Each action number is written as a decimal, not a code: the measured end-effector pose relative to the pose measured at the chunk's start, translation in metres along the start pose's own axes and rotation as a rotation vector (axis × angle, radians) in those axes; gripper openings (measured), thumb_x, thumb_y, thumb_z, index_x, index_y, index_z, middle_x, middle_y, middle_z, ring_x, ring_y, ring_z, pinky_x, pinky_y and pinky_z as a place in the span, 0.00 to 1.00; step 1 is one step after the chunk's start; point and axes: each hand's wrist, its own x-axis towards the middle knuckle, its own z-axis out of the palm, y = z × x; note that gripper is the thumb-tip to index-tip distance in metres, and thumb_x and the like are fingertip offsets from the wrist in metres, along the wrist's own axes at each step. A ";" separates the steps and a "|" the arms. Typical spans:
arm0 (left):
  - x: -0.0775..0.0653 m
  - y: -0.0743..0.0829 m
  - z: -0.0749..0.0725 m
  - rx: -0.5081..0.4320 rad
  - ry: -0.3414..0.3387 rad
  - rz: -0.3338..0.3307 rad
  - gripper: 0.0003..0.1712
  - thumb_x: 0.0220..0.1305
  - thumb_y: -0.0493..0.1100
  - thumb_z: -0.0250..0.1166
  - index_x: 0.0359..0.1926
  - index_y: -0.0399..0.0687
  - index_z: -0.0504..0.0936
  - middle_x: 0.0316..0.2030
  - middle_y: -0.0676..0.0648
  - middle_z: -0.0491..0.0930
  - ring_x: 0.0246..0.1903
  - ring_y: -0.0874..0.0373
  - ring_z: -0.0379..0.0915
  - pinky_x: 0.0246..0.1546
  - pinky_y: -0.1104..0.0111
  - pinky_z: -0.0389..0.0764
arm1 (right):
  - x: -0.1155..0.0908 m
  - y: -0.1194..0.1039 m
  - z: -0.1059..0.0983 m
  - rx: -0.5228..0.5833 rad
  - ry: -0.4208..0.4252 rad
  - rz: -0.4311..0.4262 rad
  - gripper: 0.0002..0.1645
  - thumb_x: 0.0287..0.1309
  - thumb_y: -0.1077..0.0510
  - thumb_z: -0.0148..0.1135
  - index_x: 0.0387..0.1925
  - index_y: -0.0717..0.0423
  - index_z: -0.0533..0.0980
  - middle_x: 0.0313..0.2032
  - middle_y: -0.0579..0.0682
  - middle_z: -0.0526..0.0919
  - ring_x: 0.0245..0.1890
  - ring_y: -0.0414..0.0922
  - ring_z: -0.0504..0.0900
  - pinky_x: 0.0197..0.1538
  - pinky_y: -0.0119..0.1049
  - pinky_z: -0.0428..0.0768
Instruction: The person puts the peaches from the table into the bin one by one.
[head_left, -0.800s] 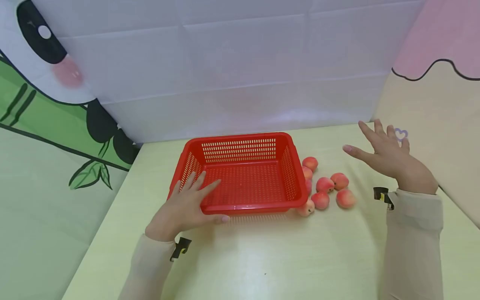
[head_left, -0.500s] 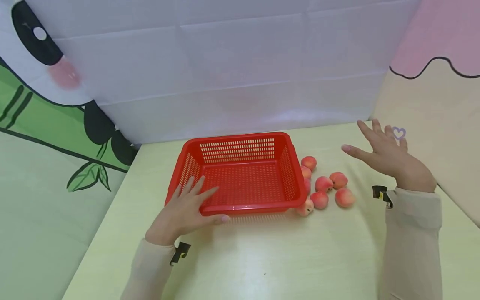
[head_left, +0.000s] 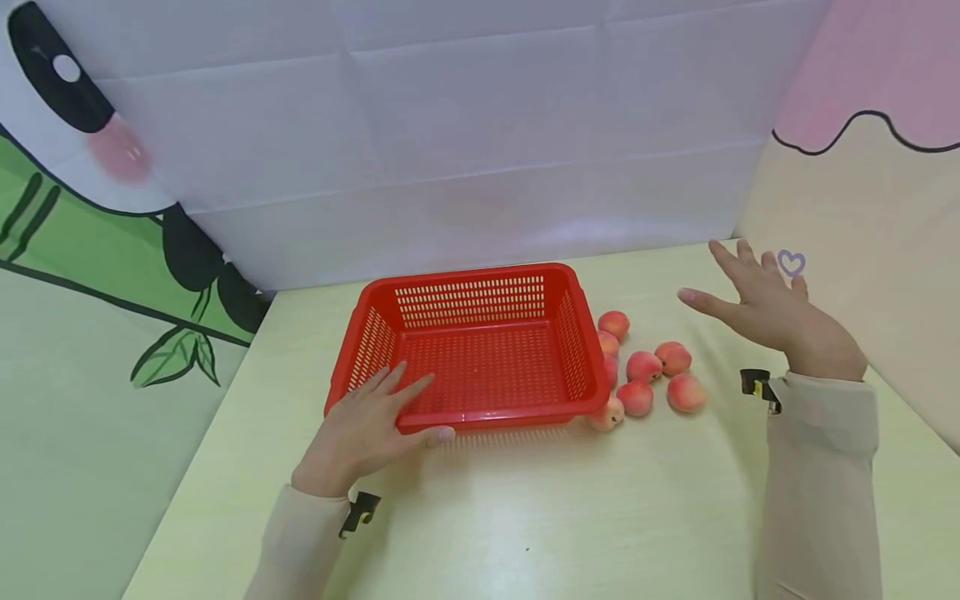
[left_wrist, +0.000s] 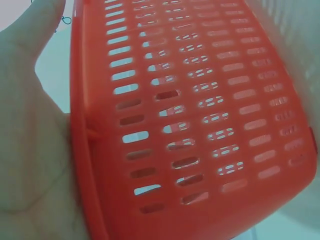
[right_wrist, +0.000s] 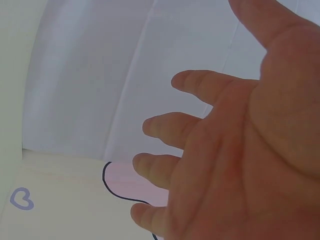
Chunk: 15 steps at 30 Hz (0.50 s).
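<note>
An open red plastic basket (head_left: 517, 414) with slotted walls stands on the table with nothing in it. My left hand (head_left: 360, 429) lies over its near left corner, fingers slightly spread and reaching over the rim, thumb along the outside of the near wall. In the left wrist view, the palm (left_wrist: 30, 145) is right at the basket's rim (left_wrist: 82, 150). Several small red-and-yellow peaches (head_left: 637, 398) lie along the basket's right side, some partly hidden by it. My right hand (head_left: 772, 317) is raised to the right of the peaches, fingers spread, holding nothing.
The pale wooden table (head_left: 480, 517) meets a white cloth backdrop (head_left: 480, 150) behind the basket. Printed cartoon panels stand at the left and right. Each wrist carries a small black mount, such as the right-hand one (head_left: 757, 385).
My left hand has lowered slightly onto the basket's corner, its fingers going from raised to over the rim. The whole head view has drifted slightly left; the right hand stays spread in the air.
</note>
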 end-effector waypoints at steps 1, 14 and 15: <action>0.000 0.000 0.000 0.005 -0.001 -0.004 0.59 0.42 0.89 0.39 0.70 0.64 0.63 0.70 0.42 0.55 0.66 0.38 0.47 0.56 0.36 0.57 | 0.000 0.000 0.000 0.000 -0.003 0.001 0.55 0.62 0.26 0.42 0.74 0.47 0.29 0.69 0.62 0.20 0.63 0.63 0.16 0.54 0.72 0.21; 0.000 0.002 0.005 0.010 0.050 -0.001 0.56 0.45 0.88 0.39 0.58 0.55 0.78 0.51 0.44 0.78 0.49 0.47 0.72 0.45 0.46 0.75 | 0.000 -0.001 -0.001 0.023 -0.032 0.011 0.57 0.62 0.26 0.44 0.74 0.50 0.30 0.69 0.64 0.21 0.64 0.65 0.17 0.55 0.72 0.23; 0.000 0.002 0.005 0.010 0.054 -0.003 0.56 0.45 0.88 0.40 0.57 0.54 0.79 0.49 0.46 0.79 0.47 0.49 0.73 0.43 0.48 0.76 | 0.000 -0.001 0.000 0.021 -0.032 0.012 0.57 0.61 0.26 0.44 0.74 0.50 0.30 0.69 0.64 0.22 0.64 0.65 0.18 0.55 0.73 0.23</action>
